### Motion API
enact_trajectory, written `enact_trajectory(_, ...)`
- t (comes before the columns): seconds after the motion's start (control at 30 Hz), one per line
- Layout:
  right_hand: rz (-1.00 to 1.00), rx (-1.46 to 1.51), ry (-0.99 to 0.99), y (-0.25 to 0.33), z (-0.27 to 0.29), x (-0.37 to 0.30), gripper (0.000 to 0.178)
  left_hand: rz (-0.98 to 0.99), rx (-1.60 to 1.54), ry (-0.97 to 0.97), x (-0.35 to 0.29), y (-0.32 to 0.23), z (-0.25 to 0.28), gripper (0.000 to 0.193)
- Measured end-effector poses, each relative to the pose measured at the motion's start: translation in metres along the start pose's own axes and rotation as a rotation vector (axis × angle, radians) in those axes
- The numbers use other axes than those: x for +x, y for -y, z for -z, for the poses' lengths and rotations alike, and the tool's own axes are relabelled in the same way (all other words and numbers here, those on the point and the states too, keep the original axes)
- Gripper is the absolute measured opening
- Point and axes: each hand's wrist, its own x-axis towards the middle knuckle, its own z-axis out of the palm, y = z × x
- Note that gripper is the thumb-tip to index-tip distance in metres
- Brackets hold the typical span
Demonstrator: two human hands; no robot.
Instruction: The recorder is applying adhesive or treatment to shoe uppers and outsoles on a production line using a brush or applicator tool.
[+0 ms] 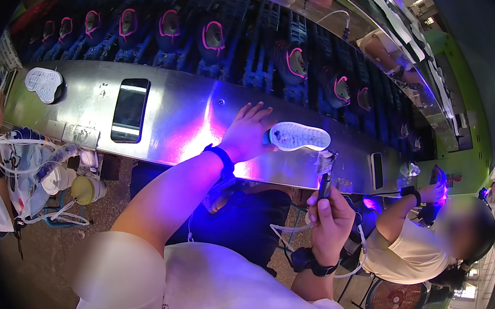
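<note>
My left hand (245, 135) is over the metal bench, its fingers spread out. Its thumb side is right by the end of a shoe piece (300, 137) with a white patterned sole turned up; whether they touch, I cannot tell. In my right hand (333, 215) is a black-handled brush (324, 184), gripped upright between thumb and fingers. The brush's pale, smeared head is just below the sole's right end, close to it. A clear hose (284, 228) runs near my right hand.
Beyond the metal bench (174, 104), a conveyor (244, 39) carries several dark shoes with pink edging. A phone (129, 110) and a white sole (44, 83) lie left; another phone (377, 170) lies right. Co-workers sit at both sides. Pots (84, 190) hang left; a fan (394, 304) stands right.
</note>
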Motion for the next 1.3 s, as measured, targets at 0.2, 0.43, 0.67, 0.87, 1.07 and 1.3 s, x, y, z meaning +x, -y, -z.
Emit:
enact_trajectory(0.2, -0.063, -0.514, -0.082, -0.011, 0.012, 0.045, 0.043, 0.011, 0.004, -0.003, 0.000, -0.004, -0.002, 0.072)
enact_trajectory(0.43, -0.147, -1.027, 0.001, -0.030, 0.018, 0.062, 0.039, 0.011, 0.004, 0.010, 0.000, -0.005, 0.000, 0.075)
enact_trajectory(0.67, -0.015, -1.118, 0.058, -0.036, 0.002, 0.066, 0.036, 0.008, -0.009, 0.017, -0.001, -0.005, 0.003, 0.073)
enact_trajectory(0.87, -0.035, -1.231, 0.003, -0.041, 0.003, 0.067, 0.036, 0.008, -0.023, 0.011, -0.001, -0.004, 0.000, 0.072)
enact_trajectory(1.07, -0.015, -1.315, -0.100, -0.053, 0.018, 0.070, 0.037, 0.003, -0.037, 0.006, -0.002, -0.006, 0.003, 0.071)
enact_trajectory(1.3, 0.040, -0.746, -0.193, -0.040, 0.018, 0.046, 0.035, 0.000, 0.003, 0.032, -0.002, -0.007, 0.002, 0.073)
